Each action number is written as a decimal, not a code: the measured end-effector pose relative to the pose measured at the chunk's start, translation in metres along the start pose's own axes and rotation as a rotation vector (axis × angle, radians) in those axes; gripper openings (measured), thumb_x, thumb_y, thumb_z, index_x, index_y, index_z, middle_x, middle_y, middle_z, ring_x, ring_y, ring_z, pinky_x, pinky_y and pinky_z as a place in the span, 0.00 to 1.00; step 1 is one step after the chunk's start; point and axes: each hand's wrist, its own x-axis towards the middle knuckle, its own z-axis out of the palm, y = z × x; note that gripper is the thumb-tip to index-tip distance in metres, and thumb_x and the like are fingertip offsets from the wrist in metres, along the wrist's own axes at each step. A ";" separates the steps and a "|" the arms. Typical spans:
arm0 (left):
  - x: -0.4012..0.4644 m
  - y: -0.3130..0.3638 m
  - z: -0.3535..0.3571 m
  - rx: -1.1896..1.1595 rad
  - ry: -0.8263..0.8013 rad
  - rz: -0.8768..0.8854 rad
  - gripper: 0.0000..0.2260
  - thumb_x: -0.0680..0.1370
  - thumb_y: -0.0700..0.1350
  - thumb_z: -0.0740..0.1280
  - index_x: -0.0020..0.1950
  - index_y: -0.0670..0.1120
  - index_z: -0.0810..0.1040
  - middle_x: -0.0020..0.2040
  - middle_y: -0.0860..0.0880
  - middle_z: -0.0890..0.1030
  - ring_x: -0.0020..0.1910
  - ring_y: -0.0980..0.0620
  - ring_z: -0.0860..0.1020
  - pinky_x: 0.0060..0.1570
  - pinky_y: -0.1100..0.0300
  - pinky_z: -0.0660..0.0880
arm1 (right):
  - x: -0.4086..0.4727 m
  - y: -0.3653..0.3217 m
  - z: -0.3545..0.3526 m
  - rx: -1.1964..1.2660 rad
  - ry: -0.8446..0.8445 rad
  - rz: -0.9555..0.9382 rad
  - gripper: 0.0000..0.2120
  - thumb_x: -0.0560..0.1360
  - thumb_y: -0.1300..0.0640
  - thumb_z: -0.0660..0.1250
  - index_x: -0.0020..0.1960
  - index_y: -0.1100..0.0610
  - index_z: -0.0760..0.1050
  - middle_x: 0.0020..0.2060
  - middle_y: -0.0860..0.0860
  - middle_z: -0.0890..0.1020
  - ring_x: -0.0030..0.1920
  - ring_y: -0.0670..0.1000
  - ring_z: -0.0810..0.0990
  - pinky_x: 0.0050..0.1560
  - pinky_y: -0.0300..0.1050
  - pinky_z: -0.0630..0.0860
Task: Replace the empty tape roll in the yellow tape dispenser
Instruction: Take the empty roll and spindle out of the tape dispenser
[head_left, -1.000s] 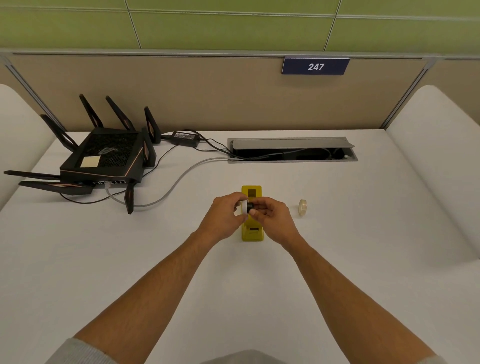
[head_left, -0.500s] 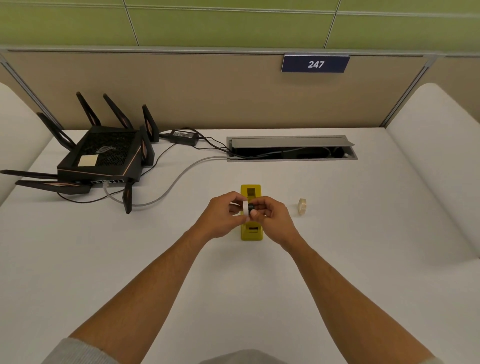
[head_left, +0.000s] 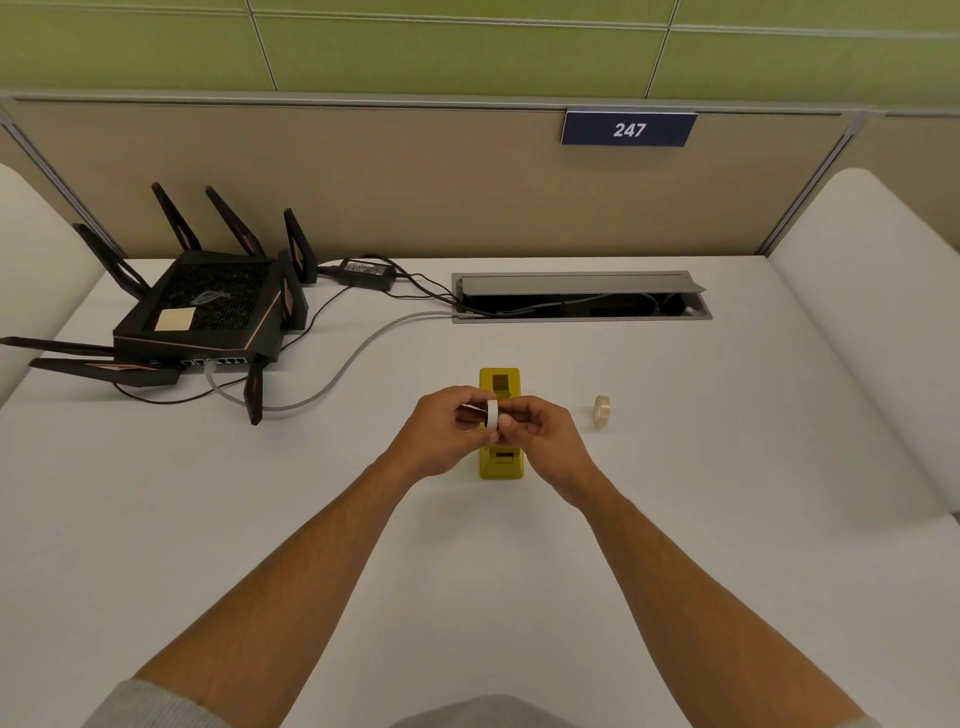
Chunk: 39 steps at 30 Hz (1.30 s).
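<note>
Both hands are meeting over the yellow tape dispenser (head_left: 500, 462) on the white desk (head_left: 675, 519). The left hand (head_left: 441, 431) is pinching a white ring (head_left: 492, 414), probably the empty core, while the right hand (head_left: 540, 436) is gripping something hidden beside it. A clear tape roll (head_left: 601, 411) is standing well apart to the right.

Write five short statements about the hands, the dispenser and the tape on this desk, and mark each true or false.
1. Both hands, left hand and right hand, meet above the yellow dispenser. True.
2. A white ring is held between the fingers. True.
3. The clear tape roll sits inside the dispenser. False: it lies on the desk, right of the dispenser.
4. The router stands right of the dispenser. False: it is at far left.
5. The wall sign reads 247. True.
</note>
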 end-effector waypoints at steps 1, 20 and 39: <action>0.000 0.000 0.000 -0.008 0.003 -0.001 0.21 0.69 0.40 0.76 0.60 0.51 0.78 0.55 0.50 0.82 0.53 0.54 0.81 0.56 0.55 0.79 | 0.000 0.000 0.000 -0.006 -0.001 0.000 0.09 0.78 0.63 0.65 0.58 0.60 0.77 0.50 0.58 0.85 0.46 0.56 0.86 0.55 0.55 0.81; -0.009 0.002 0.016 -0.170 0.188 -0.037 0.12 0.71 0.44 0.75 0.50 0.54 0.77 0.46 0.60 0.82 0.45 0.67 0.81 0.41 0.73 0.76 | 0.006 -0.005 0.006 -0.119 0.094 -0.053 0.11 0.78 0.64 0.64 0.59 0.57 0.77 0.53 0.55 0.84 0.52 0.55 0.83 0.58 0.57 0.79; -0.016 0.001 0.025 -0.084 0.304 0.116 0.12 0.76 0.43 0.68 0.59 0.46 0.81 0.57 0.50 0.82 0.53 0.54 0.80 0.51 0.68 0.77 | 0.008 -0.009 0.012 0.034 0.127 -0.076 0.12 0.75 0.64 0.69 0.48 0.47 0.82 0.43 0.48 0.87 0.45 0.49 0.85 0.51 0.48 0.81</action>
